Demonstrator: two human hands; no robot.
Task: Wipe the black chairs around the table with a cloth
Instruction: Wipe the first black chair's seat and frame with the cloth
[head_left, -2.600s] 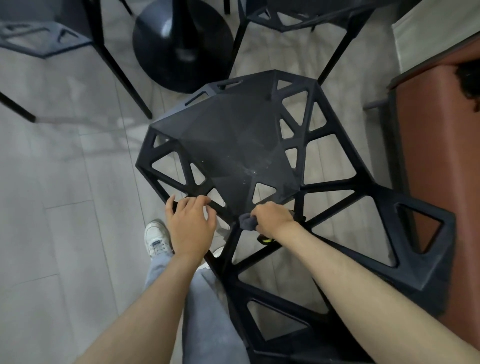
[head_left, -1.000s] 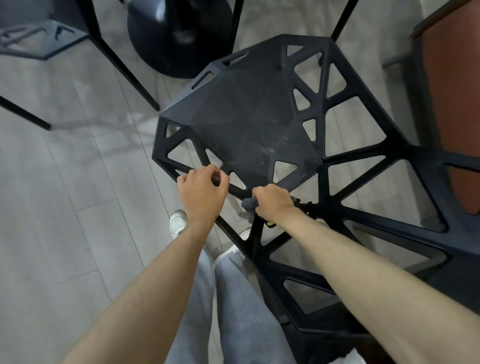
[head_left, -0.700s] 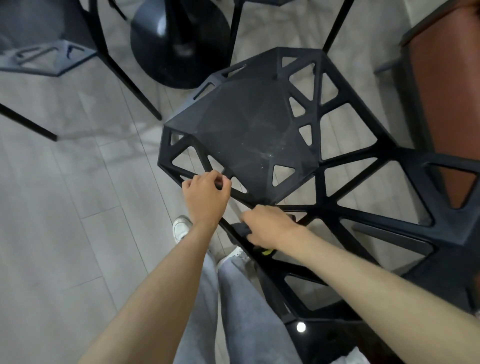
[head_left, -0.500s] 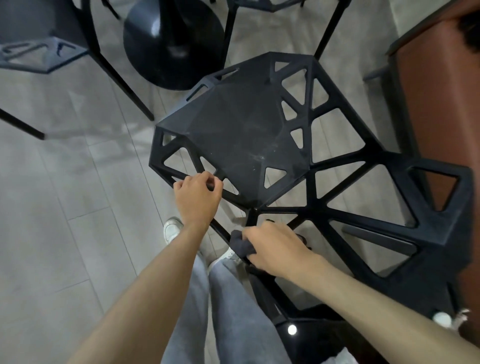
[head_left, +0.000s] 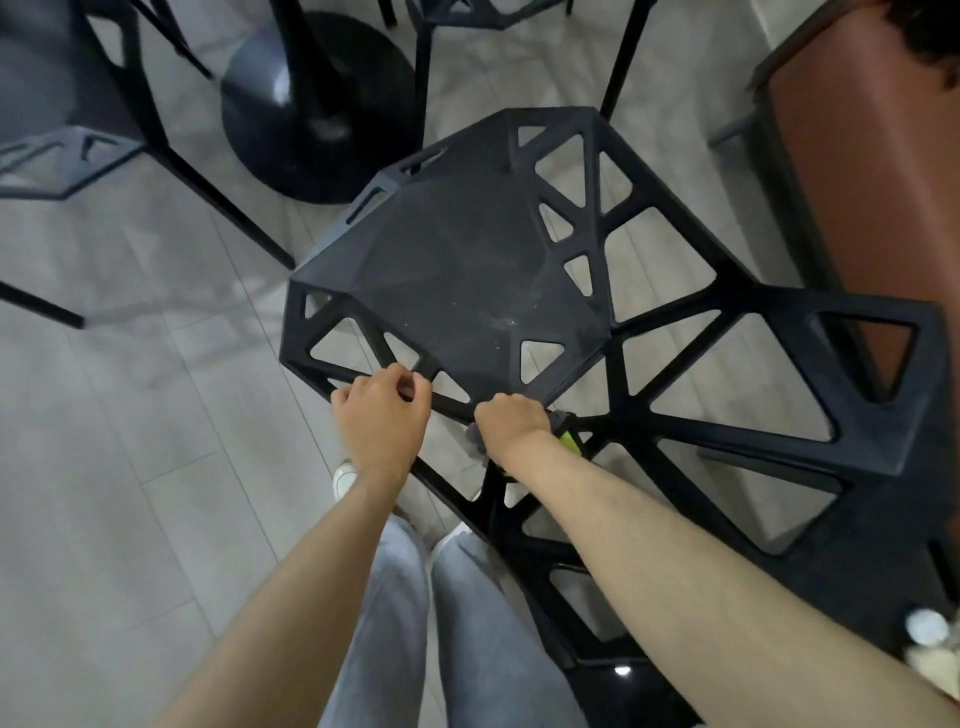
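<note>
Our left hand (head_left: 382, 421) curls around black chair (head_left: 467, 280) seat edge, steadying it; right hand (head_left: 511, 423) clenches grey cloth (head_left: 474, 435) against rear frame bar for wiping.

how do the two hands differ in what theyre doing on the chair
The left hand grips a bar at the near edge of the black chair bare, with nothing else in it. The right hand is closed on a dark cloth and presses it against the frame where several bars meet, further right. The left hand's curled fingers show; the right hand shows mostly its back. Both touch the same chair's near edge.
</note>
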